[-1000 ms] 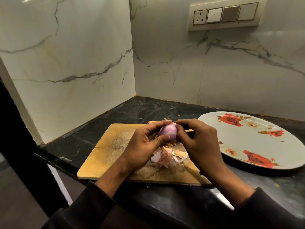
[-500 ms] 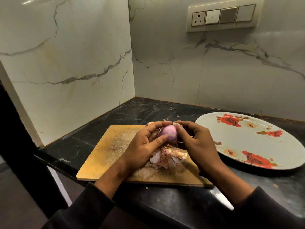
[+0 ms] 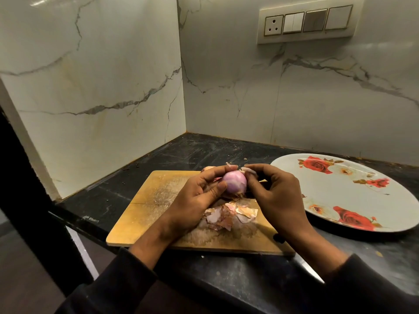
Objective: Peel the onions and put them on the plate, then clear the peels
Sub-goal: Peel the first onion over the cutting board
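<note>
A purple onion (image 3: 234,182) is held above the wooden cutting board (image 3: 156,196). My left hand (image 3: 199,196) grips it from the left, fingers over the top and thumb on its front. My right hand (image 3: 275,196) pinches a pale strip of peel (image 3: 248,170) at the onion's upper right. A heap of loose peels (image 3: 229,216) lies on the board under my hands. Behind my left hand a bit of another onion (image 3: 207,169) shows, mostly hidden. The white plate with red roses (image 3: 353,200) sits to the right with nothing on it.
The dark stone counter (image 3: 204,152) runs into a corner of marble walls. A switch panel (image 3: 306,21) is on the back wall. The counter's front edge drops off at the left, near the board's corner.
My right hand has pulled a strip of peel up and to the right off the onion, baring more purple surface. The left hand keeps its grip.
</note>
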Tool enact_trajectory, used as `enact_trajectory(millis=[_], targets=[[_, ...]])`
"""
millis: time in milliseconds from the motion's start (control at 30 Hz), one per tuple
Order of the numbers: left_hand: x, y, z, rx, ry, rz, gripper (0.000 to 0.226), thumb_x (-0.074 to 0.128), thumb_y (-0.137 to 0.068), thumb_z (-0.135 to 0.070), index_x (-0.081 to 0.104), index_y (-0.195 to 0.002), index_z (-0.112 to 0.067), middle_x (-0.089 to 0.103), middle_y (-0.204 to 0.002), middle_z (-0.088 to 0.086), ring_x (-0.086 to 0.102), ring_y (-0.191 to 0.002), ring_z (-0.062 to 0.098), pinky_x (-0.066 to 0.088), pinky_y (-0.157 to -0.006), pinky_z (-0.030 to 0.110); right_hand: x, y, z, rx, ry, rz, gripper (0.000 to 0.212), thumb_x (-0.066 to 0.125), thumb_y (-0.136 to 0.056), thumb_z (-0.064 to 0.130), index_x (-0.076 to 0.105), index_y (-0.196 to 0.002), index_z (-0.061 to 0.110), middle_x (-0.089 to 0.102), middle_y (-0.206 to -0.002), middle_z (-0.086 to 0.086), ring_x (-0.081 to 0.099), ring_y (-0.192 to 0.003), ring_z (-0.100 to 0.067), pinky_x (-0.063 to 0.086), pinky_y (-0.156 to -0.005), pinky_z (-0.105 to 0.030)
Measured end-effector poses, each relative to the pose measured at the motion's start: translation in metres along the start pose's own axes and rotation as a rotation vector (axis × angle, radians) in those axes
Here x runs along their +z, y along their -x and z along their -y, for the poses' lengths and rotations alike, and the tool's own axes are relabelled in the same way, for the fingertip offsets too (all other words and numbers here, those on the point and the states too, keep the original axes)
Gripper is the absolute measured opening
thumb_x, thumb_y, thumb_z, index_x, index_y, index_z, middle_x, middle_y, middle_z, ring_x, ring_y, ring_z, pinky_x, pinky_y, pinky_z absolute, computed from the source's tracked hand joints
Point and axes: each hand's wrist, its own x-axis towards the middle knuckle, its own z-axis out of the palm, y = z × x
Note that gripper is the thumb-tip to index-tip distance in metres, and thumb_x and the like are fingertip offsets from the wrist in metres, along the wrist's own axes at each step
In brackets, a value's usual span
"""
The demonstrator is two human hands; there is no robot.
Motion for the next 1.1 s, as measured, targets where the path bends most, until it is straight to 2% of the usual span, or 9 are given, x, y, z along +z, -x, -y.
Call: enact_trajectory(millis=[100, 167, 300, 400, 533, 633, 733, 900, 1100], targets=[[-0.001, -0.001, 0.003, -0.027, 0.038, -0.013, 0.036, 0.052, -0.096, -0.019, 0.060, -0.131, -0.024, 0.063, -0.134, -0.003, 0.060, -0.127, 0.018, 0.053, -0.102, 0.038, 0.001, 0.001, -0.003, 0.087, -0.114, 0.066, 0.019, 0.065, -0.097, 0.020, 0.072, -0.114, 0.019, 0.073, -0.101, 0.006, 0.071, -0.096, -0.015, 0.064, -0.078, -0.038], [0.000, -0.002, 0.004, -0.054, 0.079, -0.029, 0.036, 0.050, -0.095, -0.024, 0.061, -0.129, -0.026, 0.063, -0.134, -0.005, 0.058, -0.128, 0.017, 0.052, -0.104, 0.039, 0.005, 0.003, -0.001, 0.117, -0.170, 0.097, 0.020, 0.064, -0.097, 0.021, 0.071, -0.116, 0.020, 0.072, -0.104, 0.004, 0.071, -0.099, -0.017, 0.064, -0.078, -0.041], [0.002, -0.001, 0.005, -0.009, -0.064, -0.090, 0.042, 0.062, -0.092, -0.024, 0.058, -0.134, -0.020, 0.057, -0.136, -0.001, 0.058, -0.127, 0.017, 0.053, -0.101, 0.038, 0.008, 0.006, 0.004, 0.054, -0.146, 0.046, 0.015, 0.064, -0.097, 0.017, 0.069, -0.108, 0.025, 0.070, -0.096, 0.012, 0.071, -0.090, -0.009, 0.064, -0.075, -0.031], [0.002, -0.002, 0.005, 0.028, -0.090, -0.124, 0.044, 0.070, -0.087, -0.011, 0.060, -0.130, -0.014, 0.062, -0.129, -0.002, 0.061, -0.122, 0.015, 0.056, -0.094, 0.031, 0.009, 0.009, 0.002, 0.038, -0.159, 0.068, 0.014, 0.064, -0.097, 0.020, 0.066, -0.108, 0.028, 0.070, -0.096, 0.013, 0.071, -0.089, -0.008, 0.062, -0.074, -0.026], [0.004, 0.001, 0.000, 0.032, -0.012, -0.108, 0.039, 0.063, -0.091, 0.000, 0.059, -0.128, -0.011, 0.070, -0.117, -0.013, 0.065, -0.115, 0.008, 0.056, -0.087, 0.022, 0.009, 0.009, 0.002, 0.093, -0.275, 0.158, 0.024, 0.060, -0.093, 0.037, 0.070, -0.112, 0.028, 0.074, -0.100, 0.007, 0.072, -0.094, -0.011, 0.062, -0.077, -0.032], [0.005, 0.002, 0.000, 0.012, 0.037, -0.116, 0.037, 0.061, -0.092, -0.002, 0.059, -0.129, -0.008, 0.071, -0.115, -0.017, 0.067, -0.112, 0.009, 0.057, -0.087, 0.025, 0.010, 0.009, 0.003, 0.171, -0.394, 0.207, 0.017, 0.060, -0.096, 0.028, 0.071, -0.108, 0.033, 0.076, -0.098, 0.003, 0.074, -0.085, -0.015, 0.063, -0.069, -0.034], [0.008, 0.004, 0.001, -0.005, 0.053, -0.132, 0.037, 0.062, -0.091, -0.005, 0.060, -0.128, -0.007, 0.071, -0.115, -0.010, 0.068, -0.112, 0.015, 0.059, -0.089, 0.030, 0.009, 0.009, 0.004, 0.134, -0.304, 0.180, 0.023, 0.057, -0.100, 0.016, 0.070, -0.105, 0.034, 0.075, -0.094, 0.005, 0.074, -0.077, -0.017, 0.064, -0.066, -0.036], [0.011, 0.005, 0.004, 0.014, 0.069, -0.172, 0.040, 0.065, -0.088, -0.010, 0.062, -0.128, -0.006, 0.064, -0.127, 0.011, 0.066, -0.117, 0.023, 0.057, -0.095, 0.038, 0.010, 0.011, 0.005, 0.024, -0.069, 0.122, 0.019, 0.055, -0.102, 0.020, 0.072, -0.108, 0.025, 0.067, -0.083, 0.019, 0.069, -0.075, -0.006, 0.060, -0.066, -0.023], [0.013, 0.005, 0.002, 0.028, 0.048, -0.138, 0.042, 0.067, -0.087, -0.011, 0.061, -0.129, -0.008, 0.062, -0.128, 0.010, 0.064, -0.120, 0.019, 0.055, -0.098, 0.035, 0.010, 0.008, 0.003, 0.009, 0.010, 0.068, 0.015, 0.060, -0.099, 0.018, 0.074, -0.105, 0.017, 0.065, -0.078, 0.019, 0.068, -0.072, -0.004, 0.057, -0.062, -0.017]])
